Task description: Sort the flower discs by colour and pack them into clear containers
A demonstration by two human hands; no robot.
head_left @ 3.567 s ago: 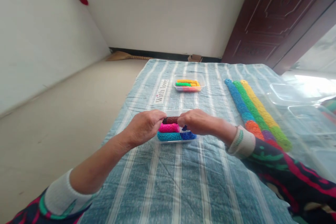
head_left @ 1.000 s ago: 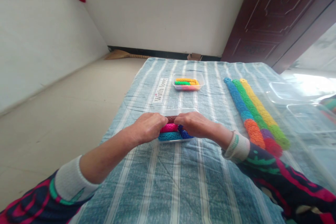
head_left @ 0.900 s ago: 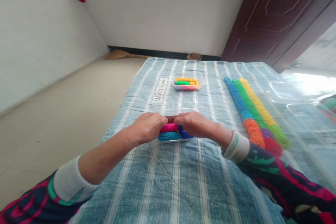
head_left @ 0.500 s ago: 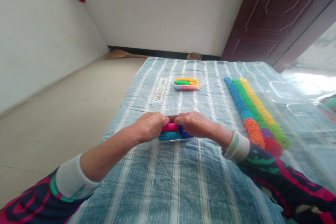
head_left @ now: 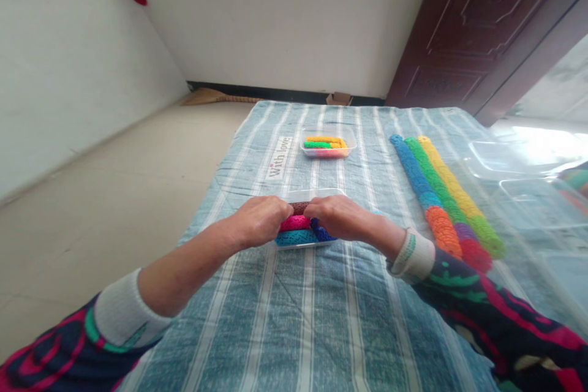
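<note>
A clear plastic box (head_left: 316,245) stands near the middle of the table with coloured, crochet-looking rolls in it. A teal roll (head_left: 296,237) lies at the near side, a pink roll (head_left: 295,223) behind it, and a dark blue roll (head_left: 323,231) at the right. At the back is a brown roll (head_left: 301,208), its ends covered by my fingers. My left hand (head_left: 264,219) is closed around its left end. My right hand (head_left: 335,215) is closed at its right end, above the dark blue roll. The fingertips of both hands are partly hidden.
Farther back stands a second clear box (head_left: 351,146) holding yellow, green and reddish rolls. Long rows of stacked coloured discs (head_left: 448,187) lie to the right. Clear containers (head_left: 528,202) sit at the far right. The table is covered by a striped blue cloth (head_left: 285,331).
Almost nothing differs. Both hands stay at the brown roll in the box, and the whole view has shifted slightly.
</note>
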